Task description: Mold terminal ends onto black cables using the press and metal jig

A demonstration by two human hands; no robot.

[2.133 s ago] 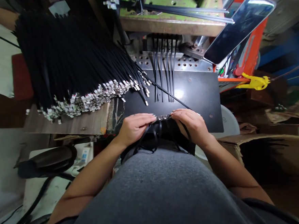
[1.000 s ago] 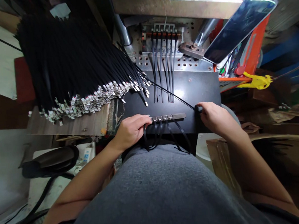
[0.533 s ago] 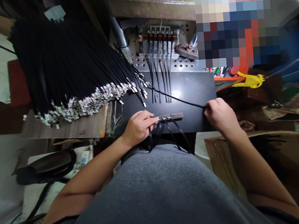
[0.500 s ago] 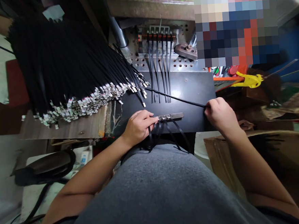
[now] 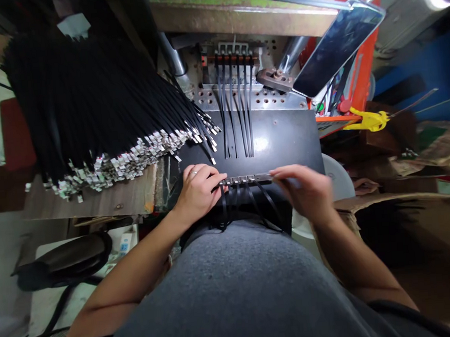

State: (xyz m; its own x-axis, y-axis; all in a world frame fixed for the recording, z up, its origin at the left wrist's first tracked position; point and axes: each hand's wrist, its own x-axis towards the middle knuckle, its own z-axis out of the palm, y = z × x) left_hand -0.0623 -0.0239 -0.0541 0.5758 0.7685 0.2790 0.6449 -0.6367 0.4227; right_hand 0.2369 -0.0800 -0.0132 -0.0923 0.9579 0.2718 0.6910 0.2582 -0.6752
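A short metal bar (image 5: 249, 178) with several black straps (image 5: 238, 201) hanging from it lies at the near edge of the black work plate (image 5: 288, 138). My left hand (image 5: 197, 191) is closed on the bar's left end, fingers pinched over the first strap heads. My right hand (image 5: 307, 191) is blurred by motion; its fingertips reach the bar's right end. Beyond, several black straps (image 5: 236, 111) run from the press fixture (image 5: 229, 55) down onto the plate.
A large pile of black straps with metal heads (image 5: 102, 120) lies on a wooden board at the left. A phone (image 5: 335, 42) leans at the upper right beside an orange machine part. A yellow clamp (image 5: 368, 121) and a cardboard box (image 5: 406, 227) are at the right.
My right hand left the plate's right edge, where it gripped a single black strap, and came back left to the bar's right end. That diagonal strap is gone from the plate. The left hand stayed.
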